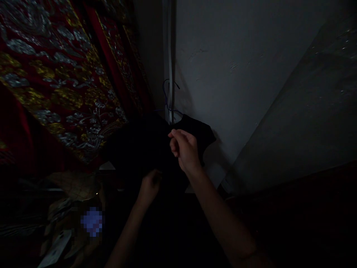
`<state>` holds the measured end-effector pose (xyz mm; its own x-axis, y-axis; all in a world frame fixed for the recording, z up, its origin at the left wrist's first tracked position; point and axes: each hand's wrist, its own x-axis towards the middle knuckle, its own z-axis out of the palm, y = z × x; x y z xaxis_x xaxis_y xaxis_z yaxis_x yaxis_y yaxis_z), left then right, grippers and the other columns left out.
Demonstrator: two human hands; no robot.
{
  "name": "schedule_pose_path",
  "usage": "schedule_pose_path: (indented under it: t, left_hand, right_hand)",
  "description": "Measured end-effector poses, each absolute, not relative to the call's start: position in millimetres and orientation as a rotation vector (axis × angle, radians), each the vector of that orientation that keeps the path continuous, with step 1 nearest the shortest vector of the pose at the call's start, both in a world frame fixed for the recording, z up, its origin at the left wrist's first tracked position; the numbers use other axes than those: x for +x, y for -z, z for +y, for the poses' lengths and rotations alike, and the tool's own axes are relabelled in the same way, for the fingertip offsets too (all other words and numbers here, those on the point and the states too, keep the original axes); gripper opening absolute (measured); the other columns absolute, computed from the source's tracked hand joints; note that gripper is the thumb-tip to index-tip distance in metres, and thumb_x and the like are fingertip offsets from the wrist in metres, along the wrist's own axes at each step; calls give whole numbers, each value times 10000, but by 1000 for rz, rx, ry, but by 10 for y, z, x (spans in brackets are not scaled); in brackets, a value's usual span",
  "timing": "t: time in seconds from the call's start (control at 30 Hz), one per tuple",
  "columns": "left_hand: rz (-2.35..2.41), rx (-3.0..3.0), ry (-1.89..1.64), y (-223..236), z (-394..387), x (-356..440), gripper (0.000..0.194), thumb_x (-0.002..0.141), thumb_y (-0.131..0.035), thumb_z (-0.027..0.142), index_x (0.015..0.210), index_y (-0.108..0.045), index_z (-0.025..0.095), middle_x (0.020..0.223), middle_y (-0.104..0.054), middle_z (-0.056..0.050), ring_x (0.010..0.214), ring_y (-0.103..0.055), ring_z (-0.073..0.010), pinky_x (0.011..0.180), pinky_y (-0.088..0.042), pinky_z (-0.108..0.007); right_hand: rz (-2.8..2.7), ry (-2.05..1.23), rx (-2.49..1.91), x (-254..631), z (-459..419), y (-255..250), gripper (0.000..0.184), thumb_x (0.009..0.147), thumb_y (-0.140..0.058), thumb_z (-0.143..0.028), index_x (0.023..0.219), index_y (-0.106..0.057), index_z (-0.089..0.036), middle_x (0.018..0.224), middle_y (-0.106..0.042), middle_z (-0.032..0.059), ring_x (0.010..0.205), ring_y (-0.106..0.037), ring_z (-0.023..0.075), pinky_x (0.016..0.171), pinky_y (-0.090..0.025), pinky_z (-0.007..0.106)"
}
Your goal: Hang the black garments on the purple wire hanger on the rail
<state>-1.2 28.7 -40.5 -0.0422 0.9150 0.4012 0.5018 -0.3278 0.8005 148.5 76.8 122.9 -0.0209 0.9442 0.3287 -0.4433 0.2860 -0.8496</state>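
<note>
Hanging against the pale wall (245,56) is the black garment (145,149), and everything else I place by it. Biggest of all is that wall, which rises behind and to the right of the garment, with a grey slanted panel (306,111) further right. To the garment's left drapes a red cloth (55,74) worked with gold and silver embroidery, its lower edge coming down just beside the dark fabric. Directly above the garment a thin white strip (169,56) runs up the wall, and a blue wire hanger (167,95) hooks there, its lower part disappearing into the garment's neck.

My right hand (185,149) is in front of the upper part of the garment, just under the neckline, fingers curled together as if pinched on the fabric (the dimness keeps me from seeing exactly what is between them). My left hand (149,186) sits lower, against the garment's middle, fingers closed into the black cloth; whether it truly grips I cannot tell.

Below and left of the garment lie some pale papers (69,186), dim and hard to make out.
</note>
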Motion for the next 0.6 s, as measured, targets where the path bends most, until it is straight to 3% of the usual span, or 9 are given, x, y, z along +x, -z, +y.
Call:
schedule_pose_path:
  t: [0.07,0.17,0.23,0.3,0.43,0.6]
  left_hand:
    - [1478,1883,-1378,24,292,-12,143,895,-622,198,1007,-711,211,985,-719,-45,914,-683,-196,837,-510,-315]
    - [1379,2086,-1764,-641,264,50,136,951,-613,228,1047,-708,215,949,-692,-30,868,-645,-163,815,-497,-292]
    - [1319,2164,-1890,-1010,293,106,268,967,-605,220,1227,-669,229,960,-690,-17,839,-638,-142,799,-495,-274]
    - [1292,2281,-1841,-1248,369,165,228,968,-607,211,1182,-688,213,939,-698,-13,831,-643,-135,778,-489,-259]
    - [1333,2446,-1774,-1405,506,279,84,953,-609,180,897,-671,175,823,-681,-5,762,-635,-134,711,-469,-249]
    - [1453,2132,-2238,-1513,420,129,56,931,-636,215,890,-659,184,832,-652,1,822,-616,-154,795,-470,-283]
  right_hand:
    - [-1183,-1195,-627,1472,700,-1136,310,837,-656,-468,746,-620,-175,445,-496,-72,342,-368,53,336,-237,175]
    - [-1282,-1139,-659,1511,628,-1117,315,860,-632,-473,744,-610,-181,449,-500,-69,353,-388,58,352,-255,178]
    - [-1342,-1102,-658,1555,592,-1178,315,877,-616,-471,748,-610,-184,452,-494,-69,360,-383,61,365,-255,186]
    - [-1389,-1042,-650,1592,580,-1244,306,897,-599,-461,759,-609,-188,468,-479,-71,384,-383,67,392,-268,198]
    - [-1425,-825,-677,1599,701,-1198,289,898,-586,-424,720,-581,-196,558,-494,-44,513,-455,99,499,-341,227]
    - [-1402,-864,-871,1542,882,-725,228,801,-575,-344,627,-570,-196,613,-556,1,585,-505,138,567,-370,264]
